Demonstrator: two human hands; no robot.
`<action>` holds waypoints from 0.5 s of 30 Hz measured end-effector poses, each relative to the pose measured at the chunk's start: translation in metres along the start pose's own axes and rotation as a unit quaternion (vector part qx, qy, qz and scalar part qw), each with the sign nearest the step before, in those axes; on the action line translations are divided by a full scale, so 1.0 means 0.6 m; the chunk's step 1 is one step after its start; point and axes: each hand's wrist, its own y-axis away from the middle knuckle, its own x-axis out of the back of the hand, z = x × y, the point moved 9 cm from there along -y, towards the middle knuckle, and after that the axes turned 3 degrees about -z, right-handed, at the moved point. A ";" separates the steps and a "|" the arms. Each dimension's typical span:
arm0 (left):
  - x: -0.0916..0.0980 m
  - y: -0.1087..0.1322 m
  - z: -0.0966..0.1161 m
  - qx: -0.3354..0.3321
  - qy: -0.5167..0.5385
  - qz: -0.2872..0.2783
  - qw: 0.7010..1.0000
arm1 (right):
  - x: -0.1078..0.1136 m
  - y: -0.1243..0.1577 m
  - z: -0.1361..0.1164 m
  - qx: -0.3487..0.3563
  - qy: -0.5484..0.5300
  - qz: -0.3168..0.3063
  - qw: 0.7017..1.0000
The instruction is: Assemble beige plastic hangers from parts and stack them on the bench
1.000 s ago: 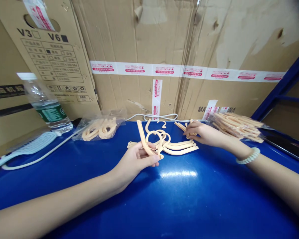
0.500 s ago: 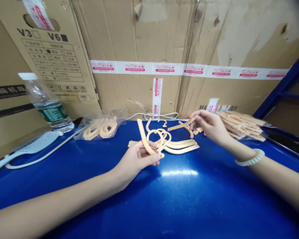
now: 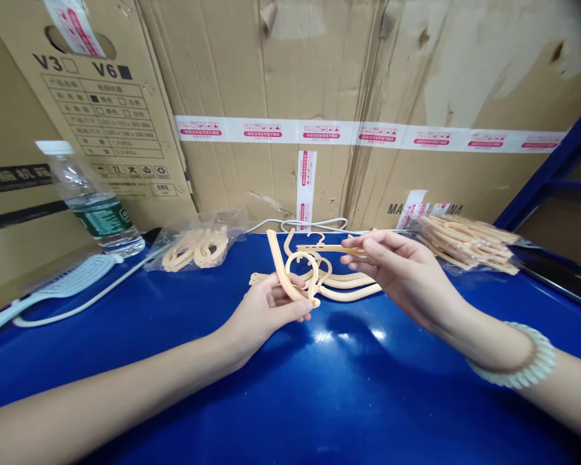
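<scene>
My left hand (image 3: pixel 264 310) is closed around a beige plastic hanger arm (image 3: pixel 279 263), which rises curving up and left from my fingers. A round hanger hook (image 3: pixel 315 274) appears against its lower end; whether they are joined I cannot tell. To the right, my right hand (image 3: pixel 407 274) pinches a second hanger arm (image 3: pixel 326 248), seen edge-on and pointing left, above the table. Beyond both hands, loose curved hanger arms (image 3: pixel 348 294) lie overlapping on the blue table, with a small hook (image 3: pixel 314 237) farther back. My right hand partly hides these loose pieces.
At left stand a water bottle (image 3: pixel 101 216) and a pale blue hairbrush (image 3: pixel 72 279). A clear bag of ring-shaped hooks (image 3: pixel 210 252) lies behind. Bagged hanger arms (image 3: pixel 469 245) sit at right, near a dark flat object (image 3: pixel 564 284). Cardboard (image 3: pixel 252 71) walls the back.
My right hand has come nearer and slightly lower, bringing its hanger arm left toward my left hand and turning it edge-on. My left hand has stayed nearly still with its piece.
</scene>
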 end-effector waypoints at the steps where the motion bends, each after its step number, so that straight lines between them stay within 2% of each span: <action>1: 0.000 0.000 0.000 -0.002 -0.002 0.000 1.000 | -0.002 0.003 0.006 -0.009 0.001 0.000 1.000; 7: -0.002 -0.001 -0.002 -0.008 -0.006 -0.009 1.000 | -0.007 0.015 0.032 -0.046 -0.017 0.019 0.999; 11: -0.003 0.000 -0.004 -0.013 -0.010 -0.016 1.000 | -0.031 0.023 0.054 -0.096 -0.066 -0.022 0.993; 15: -0.005 0.001 -0.002 -0.015 -0.023 -0.021 0.999 | -0.043 0.033 0.059 -0.100 -0.067 -0.027 0.992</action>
